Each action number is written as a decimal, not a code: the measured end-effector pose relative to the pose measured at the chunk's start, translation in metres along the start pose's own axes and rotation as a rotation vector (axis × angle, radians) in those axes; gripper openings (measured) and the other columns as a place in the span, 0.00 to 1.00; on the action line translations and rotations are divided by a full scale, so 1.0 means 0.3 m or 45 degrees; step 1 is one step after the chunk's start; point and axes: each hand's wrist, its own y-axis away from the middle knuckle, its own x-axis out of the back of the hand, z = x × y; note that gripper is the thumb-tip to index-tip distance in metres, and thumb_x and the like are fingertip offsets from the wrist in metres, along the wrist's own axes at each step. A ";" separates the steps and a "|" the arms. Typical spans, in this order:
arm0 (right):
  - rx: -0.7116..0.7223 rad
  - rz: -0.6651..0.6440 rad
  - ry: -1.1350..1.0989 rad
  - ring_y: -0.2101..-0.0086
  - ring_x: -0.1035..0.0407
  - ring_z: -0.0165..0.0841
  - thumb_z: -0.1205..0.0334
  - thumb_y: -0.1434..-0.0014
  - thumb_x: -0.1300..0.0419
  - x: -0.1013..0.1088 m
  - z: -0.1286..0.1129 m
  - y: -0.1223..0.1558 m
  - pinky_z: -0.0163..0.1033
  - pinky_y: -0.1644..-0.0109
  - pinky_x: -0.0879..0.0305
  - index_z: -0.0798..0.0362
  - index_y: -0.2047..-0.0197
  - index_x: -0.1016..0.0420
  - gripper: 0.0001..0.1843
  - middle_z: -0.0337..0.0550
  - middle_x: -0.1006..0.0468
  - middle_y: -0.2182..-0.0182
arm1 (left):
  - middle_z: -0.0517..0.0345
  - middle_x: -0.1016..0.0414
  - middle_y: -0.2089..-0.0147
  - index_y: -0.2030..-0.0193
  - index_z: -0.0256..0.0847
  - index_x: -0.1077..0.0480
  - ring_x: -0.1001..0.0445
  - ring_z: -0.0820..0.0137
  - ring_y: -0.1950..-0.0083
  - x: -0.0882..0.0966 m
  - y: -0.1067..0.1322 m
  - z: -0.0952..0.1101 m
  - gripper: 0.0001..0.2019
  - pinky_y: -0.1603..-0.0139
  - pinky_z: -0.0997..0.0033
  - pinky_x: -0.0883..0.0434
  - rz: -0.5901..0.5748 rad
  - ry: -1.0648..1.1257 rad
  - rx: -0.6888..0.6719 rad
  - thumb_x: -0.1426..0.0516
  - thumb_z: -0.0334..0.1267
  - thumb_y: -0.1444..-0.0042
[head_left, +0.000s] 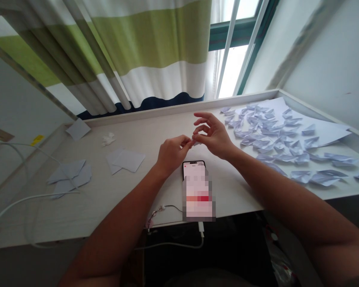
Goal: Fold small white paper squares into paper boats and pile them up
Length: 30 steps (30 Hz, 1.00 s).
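Note:
Above the middle of the white desk, my left hand is closed in a pinch. My right hand meets it at the fingertips, thumb forward and the other fingers curved apart. A small piece of folded white paper shows between the two hands, mostly hidden by the fingers. Just below them lies a phone with its screen lit and partly blurred out. Many small folded paper boats are spread to the right of my right hand.
Flat paper squares and more paper sheets lie on the left, near a crumpled tissue. A white charging cable runs from the phone over the front edge. Large white sheets lie under some boats. A striped curtain hangs behind the desk.

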 end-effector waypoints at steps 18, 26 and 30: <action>-0.039 -0.015 0.062 0.51 0.21 0.40 0.56 0.44 0.23 0.044 0.030 -0.030 0.50 0.43 0.21 0.47 0.50 0.16 0.19 0.44 0.16 0.55 | 0.56 0.19 0.69 0.68 0.43 0.23 0.23 0.67 0.66 0.015 -0.026 -0.020 0.12 0.66 0.69 0.28 -0.014 0.308 0.068 0.35 0.46 0.36; -0.072 -0.202 0.006 0.67 0.21 0.34 0.44 0.43 0.21 0.032 0.024 -0.020 0.44 0.58 0.20 0.53 0.64 0.16 0.21 0.42 0.15 0.69 | 0.53 0.16 0.67 0.66 0.41 0.17 0.20 0.66 0.66 0.020 -0.032 -0.022 0.16 0.67 0.69 0.23 -0.064 0.547 0.150 0.30 0.52 0.41; -0.098 -0.188 -0.016 0.69 0.21 0.34 0.44 0.47 0.18 0.024 0.020 -0.015 0.43 0.61 0.20 0.54 0.66 0.17 0.23 0.43 0.15 0.70 | 0.51 0.14 0.64 0.61 0.39 0.16 0.17 0.65 0.63 0.018 -0.032 -0.023 0.14 0.65 0.68 0.21 -0.048 0.612 0.175 0.30 0.50 0.41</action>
